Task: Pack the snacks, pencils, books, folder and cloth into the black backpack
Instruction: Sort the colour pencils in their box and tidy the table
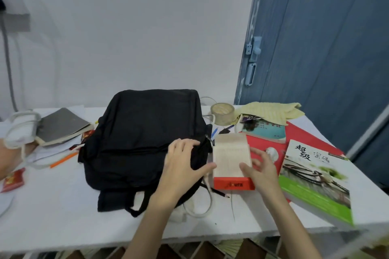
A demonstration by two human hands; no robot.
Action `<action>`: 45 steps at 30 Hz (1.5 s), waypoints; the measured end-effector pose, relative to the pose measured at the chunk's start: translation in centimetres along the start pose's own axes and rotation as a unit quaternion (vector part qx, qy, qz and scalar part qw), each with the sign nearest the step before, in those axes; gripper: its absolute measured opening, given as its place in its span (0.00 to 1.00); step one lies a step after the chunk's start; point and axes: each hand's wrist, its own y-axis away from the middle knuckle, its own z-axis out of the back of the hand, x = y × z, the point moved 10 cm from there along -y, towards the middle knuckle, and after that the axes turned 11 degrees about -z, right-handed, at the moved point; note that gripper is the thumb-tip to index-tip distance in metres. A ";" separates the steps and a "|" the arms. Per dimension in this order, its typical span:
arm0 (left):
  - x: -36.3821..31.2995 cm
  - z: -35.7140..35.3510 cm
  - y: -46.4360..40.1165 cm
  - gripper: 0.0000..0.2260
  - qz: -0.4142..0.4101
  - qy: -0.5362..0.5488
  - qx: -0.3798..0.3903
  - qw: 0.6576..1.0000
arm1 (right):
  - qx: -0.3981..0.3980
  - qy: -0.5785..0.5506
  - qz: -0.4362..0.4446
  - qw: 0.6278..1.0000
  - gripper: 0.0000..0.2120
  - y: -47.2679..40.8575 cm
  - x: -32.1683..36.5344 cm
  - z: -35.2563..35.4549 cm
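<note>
black backpack (pixel 145 136) flat mid-bench (pixel 63 206); left hand (pixel 183 164) spread, resting on its right edge; right hand (pixel 260 167) fingers spread, touching red-spined book (pixel 231 157) just beside the bag; yellow cloth (pixel 271 111) at back right; green book (pixel 315 181) right.

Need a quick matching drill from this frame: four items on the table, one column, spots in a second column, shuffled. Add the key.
Things:
1. yellow cloth
2. tape roll
3. orange pencil
4. green book

Places:
A. left of the black backpack
B. near right corner of the table
C. far right, by the blue door
D. just behind the backpack's right side

Pairs: 1-C, 2-D, 3-A, 4-B
</note>
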 end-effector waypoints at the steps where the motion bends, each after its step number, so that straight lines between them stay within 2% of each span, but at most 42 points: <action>1: 0.1 0.0 -0.1 0.28 -0.006 -0.125 0.024 0.992 | -0.032 0.045 0.005 0.998 0.22 -0.4 -0.4 0.9; 2: 0.9 -0.4 -0.4 0.28 0.013 -0.205 0.063 0.977 | -0.054 0.087 0.010 0.995 0.23 -0.7 -0.7 1.5; 3: 1.7 -0.9 -0.3 0.30 0.043 -0.234 0.099 0.966 | -0.069 0.129 0.013 0.989 0.23 -0.9 -1.0 1.8; 6: 3.0 -1.5 -0.5 0.27 0.064 -0.197 0.121 0.971 | -0.088 0.243 0.047 0.965 0.23 -1.1 -1.1 1.4; 9: 3.5 -0.1 -0.8 0.21 0.046 -0.126 0.078 0.988 | -0.134 0.366 0.092 0.916 0.24 -0.8 -0.6 0.8; 12: 4.2 4.9 -1.7 0.16 0.014 -0.078 -0.066 0.995 | -0.162 0.357 0.142 0.909 0.20 0.3 1.0 0.4; 14: 5.4 8.7 -2.0 0.14 0.018 -0.045 -0.155 0.987 | -0.125 0.297 0.160 0.933 0.15 0.6 1.7 -0.7; 16: 7.1 11.5 -2.2 0.13 0.034 -0.027 -0.198 0.979 | -0.077 0.243 0.172 0.952 0.11 0.9 2.3 -2.6; 21: 9.8 14.4 -1.8 0.11 0.061 -0.002 -0.229 0.972 | 0.030 0.172 0.171 0.970 0.09 1.6 3.1 -8.6; 24: 9.6 14.6 -2.2 0.12 0.043 0.004 -0.218 0.975 | 0.076 0.177 0.149 0.970 0.08 1.6 2.7 -12.2; 26: 9.6 14.4 -2.4 0.12 0.034 0.014 -0.199 0.979 | 0.127 0.219 0.124 0.959 0.08 1.8 2.1 -15.8; 27: 9.6 14.3 -2.5 0.12 0.031 0.019 -0.191 0.981 | 0.136 0.268 0.126 0.945 0.11 2.0 2.0 -17.4; 29: 9.8 14.4 -2.6 0.13 0.025 0.024 -0.188 0.982 | 0.117 0.390 0.167 0.898 0.24 2.4 1.9 -21.1; 31: 9.9 14.6 -2.7 0.13 0.022 0.029 -0.188 0.981 | 0.094 0.456 0.177 0.867 0.34 2.8 1.7 -23.5; 33: 9.9 14.6 -2.9 0.12 0.019 0.034 -0.185 0.982 | 0.078 0.478 0.161 0.860 0.33 2.5 1.1 -24.8; 35: 9.8 14.5 -3.1 0.12 0.013 0.034 -0.179 0.983 | 0.076 0.459 0.134 0.875 0.25 2.0 0.7 -25.0; 36: 9.8 14.5 -3.2 0.12 0.011 0.035 -0.178 0.983 | 0.080 0.419 0.106 0.898 0.19 1.5 0.5 -24.6; 37: 9.8 14.4 -3.2 0.12 0.008 0.036 -0.175 0.984 | 0.096 0.364 0.064 0.924 0.15 1.1 0.2 -24.0; 39: 9.9 14.2 -3.2 0.12 0.011 0.045 -0.173 0.984 | 0.136 0.232 -0.023 0.963 0.13 0.4 0.0 -22.6; 42: 9.6 13.2 -2.9 0.12 0.009 0.054 -0.168 0.984 | 0.154 0.119 -0.084 0.977 0.10 -0.3 0.7 -19.3; 45: 8.6 11.5 -2.7 0.12 0.003 0.066 -0.162 0.985 | 0.104 0.042 -0.087 0.990 0.07 -1.2 1.8 -14.1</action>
